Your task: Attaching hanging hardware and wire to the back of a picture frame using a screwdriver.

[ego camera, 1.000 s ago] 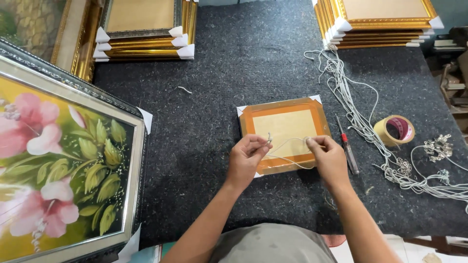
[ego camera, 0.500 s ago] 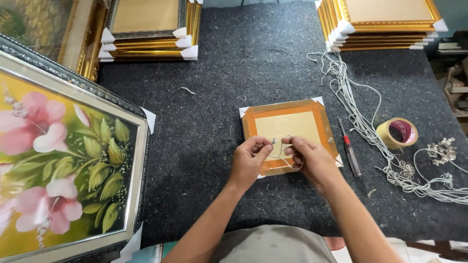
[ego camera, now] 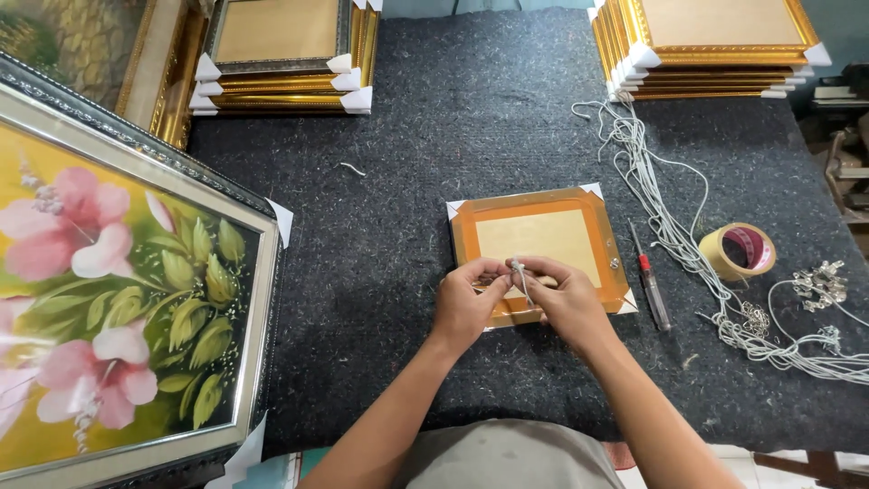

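While both hands (ego camera: pixel 520 294) pinch a grey cord (ego camera: pixel 520 274), the orange-taped frame (ego camera: pixel 543 237) lies beneath.

You're in a picture-framing workshop: gilt frame stacks (ego camera: pixel 281 68) far left & far right (ego camera: pixel 715 45), felt-covered bench (ego camera: pixel 471 118), hanging cords (ego camera: pixel 670 217), tape roll (ego camera: pixel 738 252) at right.

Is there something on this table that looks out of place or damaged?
Nothing looks damaged. Only a short loose scrap of cord lies alone on the dark felt, far from the cord bundle. Both hands, left hand and right hand, pinch a cord over the small frame.
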